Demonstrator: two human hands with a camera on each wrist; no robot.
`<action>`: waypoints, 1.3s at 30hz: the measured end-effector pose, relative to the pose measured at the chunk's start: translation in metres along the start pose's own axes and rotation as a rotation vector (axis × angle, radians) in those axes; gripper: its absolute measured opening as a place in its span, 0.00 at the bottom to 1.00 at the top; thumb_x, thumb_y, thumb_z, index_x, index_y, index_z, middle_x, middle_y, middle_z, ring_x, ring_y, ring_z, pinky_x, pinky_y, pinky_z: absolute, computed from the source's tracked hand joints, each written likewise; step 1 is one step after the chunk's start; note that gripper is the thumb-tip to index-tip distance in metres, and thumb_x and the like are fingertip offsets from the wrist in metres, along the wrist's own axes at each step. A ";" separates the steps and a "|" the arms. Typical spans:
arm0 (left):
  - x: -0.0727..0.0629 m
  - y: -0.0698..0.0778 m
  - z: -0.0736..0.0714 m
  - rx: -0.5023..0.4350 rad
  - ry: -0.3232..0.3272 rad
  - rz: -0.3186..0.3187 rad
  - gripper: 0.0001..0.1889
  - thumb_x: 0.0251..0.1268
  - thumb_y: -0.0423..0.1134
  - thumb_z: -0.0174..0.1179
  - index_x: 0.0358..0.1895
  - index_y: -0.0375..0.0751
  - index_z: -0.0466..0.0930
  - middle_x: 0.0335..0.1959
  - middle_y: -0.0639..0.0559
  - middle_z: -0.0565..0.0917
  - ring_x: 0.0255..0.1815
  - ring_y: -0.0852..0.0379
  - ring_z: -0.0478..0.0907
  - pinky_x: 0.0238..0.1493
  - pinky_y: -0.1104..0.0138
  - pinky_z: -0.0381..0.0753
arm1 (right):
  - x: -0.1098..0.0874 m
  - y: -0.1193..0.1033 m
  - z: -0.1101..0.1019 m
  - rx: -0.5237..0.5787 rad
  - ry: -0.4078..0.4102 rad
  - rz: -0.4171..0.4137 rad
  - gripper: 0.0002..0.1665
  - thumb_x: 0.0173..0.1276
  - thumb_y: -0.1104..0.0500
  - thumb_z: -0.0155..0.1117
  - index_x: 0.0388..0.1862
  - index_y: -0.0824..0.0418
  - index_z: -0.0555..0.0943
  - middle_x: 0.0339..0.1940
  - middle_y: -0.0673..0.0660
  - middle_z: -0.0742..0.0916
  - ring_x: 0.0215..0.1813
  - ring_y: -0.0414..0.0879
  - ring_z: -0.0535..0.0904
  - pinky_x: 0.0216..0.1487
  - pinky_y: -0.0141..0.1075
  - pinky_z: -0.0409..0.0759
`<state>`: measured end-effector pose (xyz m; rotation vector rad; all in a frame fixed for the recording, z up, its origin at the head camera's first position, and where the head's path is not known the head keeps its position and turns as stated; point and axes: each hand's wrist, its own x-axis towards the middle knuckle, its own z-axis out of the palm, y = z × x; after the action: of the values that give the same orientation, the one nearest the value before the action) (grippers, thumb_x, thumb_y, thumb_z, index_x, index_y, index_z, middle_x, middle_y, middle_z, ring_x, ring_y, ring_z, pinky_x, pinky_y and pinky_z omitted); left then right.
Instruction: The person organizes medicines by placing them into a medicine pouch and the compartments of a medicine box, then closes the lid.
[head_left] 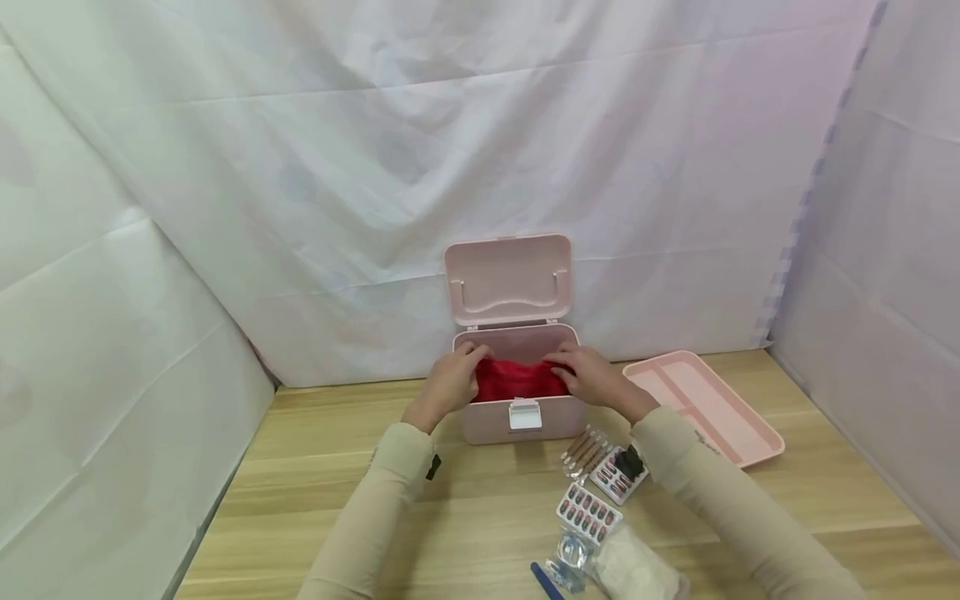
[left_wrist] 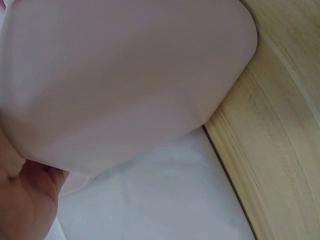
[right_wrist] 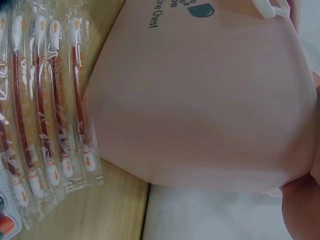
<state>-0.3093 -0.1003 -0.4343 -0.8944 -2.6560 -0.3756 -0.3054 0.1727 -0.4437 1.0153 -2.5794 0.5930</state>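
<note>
A pink medicine chest (head_left: 487, 423) stands with its lid (head_left: 510, 279) raised against the backdrop. Inside it lies a shiny red cloth-like item (head_left: 517, 382); its lower part is hidden behind the front wall. My left hand (head_left: 450, 383) reaches over the left rim and grips the item's left edge. From the other side, my right hand (head_left: 596, 379) pinches its right edge with curled fingers. Both wrist views mostly show the chest's pink side walls, with part of each hand at the rim.
Right of the chest lies a pink divided tray (head_left: 738, 417). In front are packaged swabs (right_wrist: 55, 100), a capsule blister pack (head_left: 588, 512), another with a black item (head_left: 628, 463) over it, a whitish packet (head_left: 637, 567), a clear bag (head_left: 572, 554) and a blue stick (head_left: 546, 581).
</note>
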 end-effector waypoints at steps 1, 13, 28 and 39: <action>0.000 0.000 0.000 0.009 -0.005 0.007 0.22 0.53 0.23 0.56 0.51 0.44 0.80 0.42 0.47 0.80 0.37 0.48 0.80 0.39 0.58 0.81 | 0.001 0.000 0.000 0.000 -0.006 -0.008 0.15 0.66 0.69 0.62 0.51 0.69 0.84 0.38 0.59 0.84 0.39 0.52 0.80 0.47 0.48 0.81; 0.003 0.001 -0.001 0.057 -0.136 0.025 0.20 0.54 0.24 0.56 0.51 0.41 0.77 0.40 0.48 0.79 0.37 0.49 0.78 0.40 0.58 0.81 | 0.006 0.002 -0.001 -0.024 -0.056 -0.084 0.13 0.64 0.70 0.62 0.46 0.67 0.87 0.32 0.55 0.82 0.35 0.48 0.78 0.40 0.42 0.80; 0.003 -0.001 0.003 0.007 -0.139 -0.016 0.21 0.59 0.24 0.55 0.58 0.34 0.78 0.44 0.43 0.82 0.46 0.46 0.80 0.54 0.56 0.80 | 0.014 -0.001 0.001 -0.089 -0.130 -0.090 0.14 0.66 0.71 0.57 0.48 0.70 0.85 0.35 0.59 0.84 0.39 0.52 0.79 0.45 0.45 0.80; 0.005 0.000 0.004 0.035 -0.164 0.026 0.16 0.61 0.24 0.55 0.51 0.35 0.83 0.43 0.43 0.82 0.48 0.45 0.77 0.56 0.57 0.78 | 0.017 -0.002 0.000 -0.152 -0.216 -0.062 0.19 0.66 0.69 0.56 0.55 0.72 0.81 0.44 0.63 0.85 0.50 0.57 0.80 0.57 0.50 0.77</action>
<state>-0.3139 -0.0959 -0.4365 -0.9873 -2.7867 -0.2583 -0.3160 0.1620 -0.4367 1.1591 -2.7155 0.2791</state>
